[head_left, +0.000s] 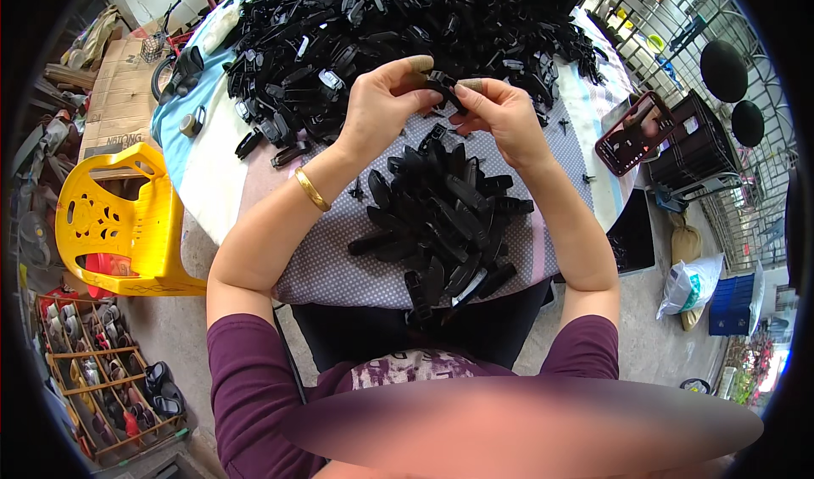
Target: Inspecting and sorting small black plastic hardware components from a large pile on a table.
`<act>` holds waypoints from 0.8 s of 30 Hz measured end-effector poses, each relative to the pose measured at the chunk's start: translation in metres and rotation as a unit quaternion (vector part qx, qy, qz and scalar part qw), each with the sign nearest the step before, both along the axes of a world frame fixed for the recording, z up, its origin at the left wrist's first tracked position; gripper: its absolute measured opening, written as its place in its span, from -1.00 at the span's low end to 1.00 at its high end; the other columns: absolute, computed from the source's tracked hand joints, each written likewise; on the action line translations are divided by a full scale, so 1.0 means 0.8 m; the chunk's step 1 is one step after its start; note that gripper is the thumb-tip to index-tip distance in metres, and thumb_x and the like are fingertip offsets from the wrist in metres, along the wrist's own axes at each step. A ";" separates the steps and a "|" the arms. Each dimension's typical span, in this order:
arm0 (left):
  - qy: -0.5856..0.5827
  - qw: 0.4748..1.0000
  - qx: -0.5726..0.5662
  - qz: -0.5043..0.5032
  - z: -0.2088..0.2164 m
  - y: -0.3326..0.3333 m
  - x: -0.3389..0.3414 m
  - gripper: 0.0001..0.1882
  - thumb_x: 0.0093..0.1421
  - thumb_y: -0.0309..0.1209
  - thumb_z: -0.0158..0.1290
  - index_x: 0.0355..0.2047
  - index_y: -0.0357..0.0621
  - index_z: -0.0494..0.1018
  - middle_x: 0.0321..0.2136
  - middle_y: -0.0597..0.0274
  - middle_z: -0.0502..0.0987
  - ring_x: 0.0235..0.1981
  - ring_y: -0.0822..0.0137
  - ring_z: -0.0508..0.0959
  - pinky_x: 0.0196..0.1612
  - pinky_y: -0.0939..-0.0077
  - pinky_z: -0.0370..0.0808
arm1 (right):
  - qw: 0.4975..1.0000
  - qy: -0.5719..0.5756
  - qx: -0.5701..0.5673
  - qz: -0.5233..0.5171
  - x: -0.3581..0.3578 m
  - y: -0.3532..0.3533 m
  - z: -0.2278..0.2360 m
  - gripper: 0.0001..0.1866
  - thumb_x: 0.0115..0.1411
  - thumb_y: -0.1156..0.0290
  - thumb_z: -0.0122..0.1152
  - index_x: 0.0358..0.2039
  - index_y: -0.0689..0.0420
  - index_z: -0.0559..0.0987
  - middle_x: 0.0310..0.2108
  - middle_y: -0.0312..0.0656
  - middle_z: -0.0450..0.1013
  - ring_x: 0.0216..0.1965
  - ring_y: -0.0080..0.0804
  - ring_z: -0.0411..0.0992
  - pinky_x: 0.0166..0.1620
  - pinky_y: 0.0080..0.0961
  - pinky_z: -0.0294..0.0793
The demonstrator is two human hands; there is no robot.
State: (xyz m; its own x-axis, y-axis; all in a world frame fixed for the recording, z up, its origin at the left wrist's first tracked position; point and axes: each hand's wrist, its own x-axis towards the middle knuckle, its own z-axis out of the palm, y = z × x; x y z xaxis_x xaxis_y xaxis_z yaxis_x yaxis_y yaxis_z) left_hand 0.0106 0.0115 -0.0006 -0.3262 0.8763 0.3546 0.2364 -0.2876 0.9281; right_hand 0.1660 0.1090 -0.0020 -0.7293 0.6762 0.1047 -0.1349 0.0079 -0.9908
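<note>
Both my hands meet over the middle of the table and pinch one small black plastic piece (444, 87) between them. My left hand (386, 102) grips its left end with thumb and forefinger; a tan covering wraps that fingertip. On the other end, my right hand (506, 116) closes with thumb and fingers, one finger also covered in tan. Below the hands, a small heap of black elongated plastic pieces (441, 212) lies near the table's front edge. Behind them spreads a much larger pile of black plastic pieces (314, 42). The exact kind of piece cannot be made out.
The table is covered with a dotted grey cloth (322, 267). A phone (634, 133) with a lit screen stands at the right edge, and a roll of tape (192, 121) lies at the left. A yellow plastic chair (127, 225) stands left; a shoe rack (93, 377) is lower left.
</note>
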 end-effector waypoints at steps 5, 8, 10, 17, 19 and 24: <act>-0.198 0.979 0.003 -0.056 -0.008 0.002 0.007 -0.67 0.09 -0.60 0.08 -0.10 -0.37 0.42 -0.28 0.10 0.55 -0.28 0.42 0.55 -0.19 0.59 0.52 | 0.987 -0.032 0.138 -0.075 -0.006 -0.013 -0.004 -0.76 0.15 0.39 0.17 -0.24 0.29 0.50 -0.46 -0.21 0.49 -0.46 -0.54 0.50 -0.42 -0.67 0.53; -0.231 0.969 0.014 -0.083 -0.011 0.004 0.000 -0.71 0.13 -0.56 0.05 -0.11 -0.33 0.45 -0.27 0.11 0.55 -0.26 0.41 0.54 -0.12 0.57 0.50 | 0.967 -0.042 0.228 -0.110 -0.008 -0.016 -0.008 -0.72 0.13 0.38 0.20 -0.22 0.29 0.46 -0.45 -0.22 0.49 -0.46 -0.57 0.49 -0.41 -0.68 0.50; -0.213 0.972 0.016 -0.093 -0.011 0.004 -0.008 -0.74 0.15 -0.52 0.03 -0.12 -0.30 0.46 -0.27 0.11 0.55 -0.25 0.40 0.54 -0.09 0.55 0.48 | 0.944 -0.106 0.306 -0.066 -0.007 -0.012 -0.006 -0.65 0.11 0.36 0.24 -0.16 0.30 0.44 -0.47 -0.24 0.49 -0.47 -0.61 0.46 -0.38 -0.71 0.46; -0.156 0.975 0.038 -0.152 -0.001 0.000 -0.009 -0.75 0.12 -0.57 0.04 -0.16 -0.29 0.49 -0.29 0.12 0.56 -0.25 0.38 0.54 -0.07 0.54 0.45 | 0.931 -0.094 0.352 -0.028 -0.001 -0.017 -0.004 -0.76 0.07 0.36 0.27 -0.34 0.29 0.56 -0.56 -0.31 0.47 -0.51 -0.69 0.40 -0.42 -0.72 0.39; -0.153 0.975 0.047 -0.155 -0.001 -0.001 -0.008 -0.75 0.11 -0.58 0.05 -0.16 -0.29 0.49 -0.29 0.12 0.57 -0.25 0.38 0.54 -0.07 0.55 0.45 | 0.910 -0.089 0.401 -0.056 0.000 -0.018 -0.004 -0.75 0.07 0.36 0.27 -0.33 0.29 0.56 -0.56 -0.31 0.47 -0.51 -0.68 0.40 -0.42 -0.72 0.39; 0.042 0.993 0.035 -0.104 0.015 -0.007 0.000 -0.73 0.09 -0.56 0.09 -0.16 -0.33 0.48 -0.30 0.10 0.57 -0.25 0.39 0.54 -0.10 0.54 0.48 | 0.969 -0.040 0.230 0.081 0.015 0.025 0.015 -0.76 0.05 0.36 0.26 -0.31 0.25 0.57 -0.51 -0.12 0.50 -0.43 -0.59 0.45 -0.36 -0.61 0.42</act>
